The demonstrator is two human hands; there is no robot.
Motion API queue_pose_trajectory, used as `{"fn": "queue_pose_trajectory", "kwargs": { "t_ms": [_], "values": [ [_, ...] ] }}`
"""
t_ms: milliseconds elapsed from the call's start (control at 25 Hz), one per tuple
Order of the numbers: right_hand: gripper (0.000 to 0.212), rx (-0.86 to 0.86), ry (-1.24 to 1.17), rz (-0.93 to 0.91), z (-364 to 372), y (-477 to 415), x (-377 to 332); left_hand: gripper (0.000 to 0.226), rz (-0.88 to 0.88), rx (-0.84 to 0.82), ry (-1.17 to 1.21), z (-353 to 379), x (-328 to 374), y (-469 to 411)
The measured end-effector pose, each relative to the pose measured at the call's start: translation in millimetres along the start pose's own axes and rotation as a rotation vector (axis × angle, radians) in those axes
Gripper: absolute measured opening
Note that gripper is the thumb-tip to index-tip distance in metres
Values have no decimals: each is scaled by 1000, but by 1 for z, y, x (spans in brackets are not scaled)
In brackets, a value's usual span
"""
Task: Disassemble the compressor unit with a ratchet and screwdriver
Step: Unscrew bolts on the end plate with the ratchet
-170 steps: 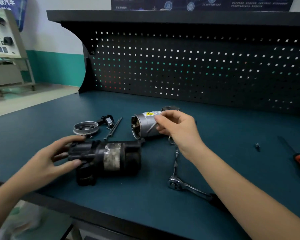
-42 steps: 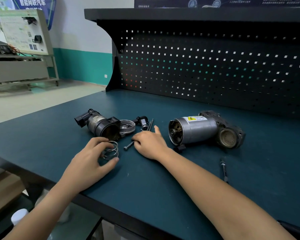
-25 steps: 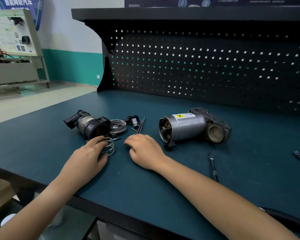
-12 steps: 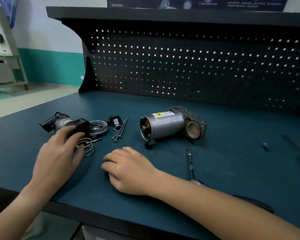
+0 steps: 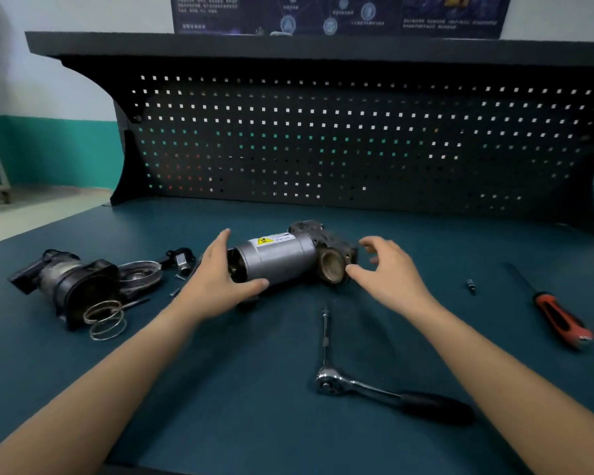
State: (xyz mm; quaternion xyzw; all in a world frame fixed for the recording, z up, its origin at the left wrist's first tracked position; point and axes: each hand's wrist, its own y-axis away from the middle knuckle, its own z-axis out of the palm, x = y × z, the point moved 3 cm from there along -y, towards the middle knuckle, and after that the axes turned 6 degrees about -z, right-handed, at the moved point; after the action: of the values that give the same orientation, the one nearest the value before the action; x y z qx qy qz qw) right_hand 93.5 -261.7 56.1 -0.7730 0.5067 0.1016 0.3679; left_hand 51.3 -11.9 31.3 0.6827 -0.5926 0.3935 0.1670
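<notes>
The compressor's silver motor cylinder [image 5: 275, 260] with a yellow label lies across the bench, joined to a black block with a round bore [image 5: 332, 267]. My left hand [image 5: 215, 281] cups the cylinder's left end, thumb along its lower front and fingers straight up behind it. My right hand [image 5: 390, 274] hovers at the block's right side with loosely curled, blurred fingers; its thumb tip is close to the bore. The ratchet [image 5: 328, 382] with its long extension lies in front, between my arms. An orange and black screwdriver [image 5: 559, 320] lies at the right.
At the left lie a removed black housing [image 5: 66, 284], a wire spring [image 5: 105, 320], a round metal cover [image 5: 139, 272], a small connector [image 5: 180, 260] and loose bolts [image 5: 176, 291]. A small bit [image 5: 471, 286] lies near the screwdriver. A pegboard [image 5: 357, 142] closes the back.
My left hand let go of the spring by the black housing and moved right to the motor cylinder. My right hand lifted off the bench and moved to the block's right side.
</notes>
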Motion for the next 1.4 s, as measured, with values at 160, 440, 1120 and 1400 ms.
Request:
{"fn": "queue_pose_trajectory", "kwargs": {
  "t_ms": [160, 440, 1120, 1400],
  "values": [
    [48, 54, -251, 111, 15, -12, 36, 91, -115, 98, 15, 19, -6, -23],
    [28, 101, -184, 5, 23, -19, 38, 75, -34, 111, -28, 20, 3, -4],
    [28, 67, 462, -357, -63, 153, 37, 41, 317, -143, -90, 25, 50, -2],
    [15, 383, 299, -431, -61, 117, 21, 87, 451, -207, -807, 63, 60, -112]
  ]
}}
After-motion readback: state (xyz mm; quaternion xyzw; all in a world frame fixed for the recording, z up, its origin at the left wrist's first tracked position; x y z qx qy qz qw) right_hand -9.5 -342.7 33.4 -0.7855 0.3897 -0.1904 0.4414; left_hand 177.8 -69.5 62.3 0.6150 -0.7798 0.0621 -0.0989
